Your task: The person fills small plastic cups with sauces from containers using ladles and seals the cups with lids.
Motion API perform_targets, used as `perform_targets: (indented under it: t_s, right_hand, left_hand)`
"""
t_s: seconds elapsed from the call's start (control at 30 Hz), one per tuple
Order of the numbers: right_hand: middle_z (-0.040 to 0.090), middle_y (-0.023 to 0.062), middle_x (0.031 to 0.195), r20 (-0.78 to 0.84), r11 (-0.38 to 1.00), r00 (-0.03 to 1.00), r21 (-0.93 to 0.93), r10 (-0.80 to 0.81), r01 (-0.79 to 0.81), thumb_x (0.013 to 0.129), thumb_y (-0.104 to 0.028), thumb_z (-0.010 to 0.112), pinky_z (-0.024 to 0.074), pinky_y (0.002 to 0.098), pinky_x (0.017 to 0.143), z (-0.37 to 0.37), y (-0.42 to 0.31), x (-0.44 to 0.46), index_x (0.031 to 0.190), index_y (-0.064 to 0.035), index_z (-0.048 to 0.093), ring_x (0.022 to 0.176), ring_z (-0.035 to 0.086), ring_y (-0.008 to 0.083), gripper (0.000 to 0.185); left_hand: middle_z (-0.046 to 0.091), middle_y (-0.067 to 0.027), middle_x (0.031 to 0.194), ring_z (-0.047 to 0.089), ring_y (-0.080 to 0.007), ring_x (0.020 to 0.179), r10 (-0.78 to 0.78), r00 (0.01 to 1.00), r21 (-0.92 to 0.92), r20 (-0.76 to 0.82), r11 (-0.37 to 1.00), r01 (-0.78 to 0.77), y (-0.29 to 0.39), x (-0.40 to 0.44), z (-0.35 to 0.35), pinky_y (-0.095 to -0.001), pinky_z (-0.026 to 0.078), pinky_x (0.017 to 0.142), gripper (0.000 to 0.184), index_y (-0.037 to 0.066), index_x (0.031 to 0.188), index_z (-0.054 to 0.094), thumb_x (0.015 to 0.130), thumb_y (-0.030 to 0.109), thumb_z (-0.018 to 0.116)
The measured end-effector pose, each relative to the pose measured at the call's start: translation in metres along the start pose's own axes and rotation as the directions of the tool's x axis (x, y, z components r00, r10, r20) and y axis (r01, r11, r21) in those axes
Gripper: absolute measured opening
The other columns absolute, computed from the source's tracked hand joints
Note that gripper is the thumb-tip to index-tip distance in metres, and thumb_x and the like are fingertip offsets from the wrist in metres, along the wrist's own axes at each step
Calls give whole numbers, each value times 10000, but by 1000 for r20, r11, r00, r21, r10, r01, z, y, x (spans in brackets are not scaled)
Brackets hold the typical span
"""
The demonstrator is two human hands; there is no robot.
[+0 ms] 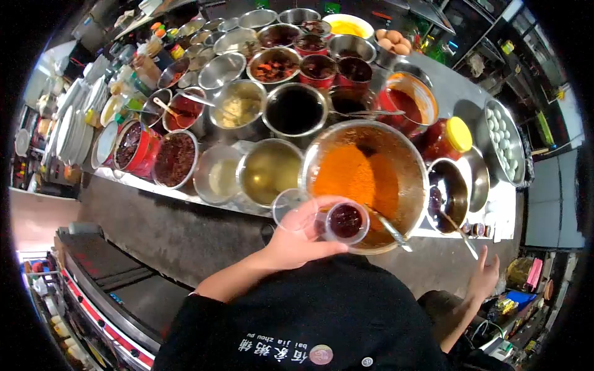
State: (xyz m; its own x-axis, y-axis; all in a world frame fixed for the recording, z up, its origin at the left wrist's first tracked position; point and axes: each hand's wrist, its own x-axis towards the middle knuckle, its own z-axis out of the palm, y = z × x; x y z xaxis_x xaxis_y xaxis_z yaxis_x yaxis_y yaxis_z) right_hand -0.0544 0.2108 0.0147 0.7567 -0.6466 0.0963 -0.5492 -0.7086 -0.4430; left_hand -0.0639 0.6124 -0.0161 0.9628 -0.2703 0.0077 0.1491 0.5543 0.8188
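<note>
Your black shirt (291, 315) is filling the foreground; your left hand (300, 238) is grasping a small clear cup (365, 227) before the large metal bowl (406, 176), while your right hand (486, 278) is hovering released, near a utensil handle (468, 244).

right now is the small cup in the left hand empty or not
Not empty: dark reddish contents show inside the small cup in the left hand. Exactly how full, I cannot tell.
</note>
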Motion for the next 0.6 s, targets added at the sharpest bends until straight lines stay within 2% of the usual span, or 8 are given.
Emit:
perform_targets:
  t_s: [0.03,0.07,0.13,0.2,0.23,0.4,0.57,0.6]
  right_hand:
    - [544,16,634,-133,967,985,-245,-108,73,851,-333,623,414,199,518,-1,-9,-14,1160,20,531,562,524,94,479]
    - [564,16,659,-144,979,973,71,-178,190,843,-204,641,420,214,539,11,-16,-31,1136,21,551,615,536,101,380]
    - [607,23,712,-97,800,938,497,-333,335,830,-91,625,442,221,581,48,-64,-90,1059,13,598,679,554,98,253]
    - [654,94,805,360,841,775,379,-519,387,798,-76,632,475,255,618,48,-157,-165,965,15,623,714,613,142,191]
    - [639,140,777,324,714,640,396,-697,577,766,-115,667,489,294,611,73,-164,-181,976,17,616,683,628,220,253]
    - [638,148,768,410,810,699,251,-585,530,738,-166,709,489,323,598,118,-201,-216,976,13,609,682,624,252,314]
    - [641,97,741,338,772,718,461,-608,437,762,-147,697,464,249,597,138,-210,-228,930,16,620,654,599,150,246]
    - [639,48,743,499,799,739,595,-453,88,786,-128,677,453,212,615,146,-211,-232,903,11,627,686,585,86,189]
  left_hand:
    - [468,-108,1255,471,-195,1158,20,1000,30,6,999,-21,12,-12,-16,-329,382,1000,667,-3,1284,365,703,-97,679]
    - [470,-104,1245,471,-195,1155,-21,1000,66,-17,998,22,25,-24,-30,-327,387,993,666,-3,1275,376,693,-95,688]
    - [459,-107,1262,466,-192,1164,9,1000,115,-16,993,-7,50,-46,-60,-323,388,991,684,-4,1278,363,687,-85,697]
    - [469,-98,1224,471,-186,1146,40,998,186,-54,982,-29,77,-65,-82,-309,389,985,650,-3,1252,391,683,-96,692]
    - [469,-103,1225,471,-182,1145,48,997,216,-64,976,-33,88,-74,-93,-308,389,984,664,-18,1255,376,677,-96,693]
    - [442,-131,1269,454,-197,1173,43,984,265,-175,964,5,117,-116,-142,-327,380,996,708,-39,1266,346,660,-81,711]
    - [433,-137,1277,442,-211,1185,96,974,235,-205,971,-46,118,-133,-168,-344,372,1005,707,-30,1264,349,657,-86,707]
    - [433,-138,1278,442,-214,1186,95,971,229,-220,973,-44,118,-134,-171,-349,369,1008,706,-28,1263,350,656,-88,705]
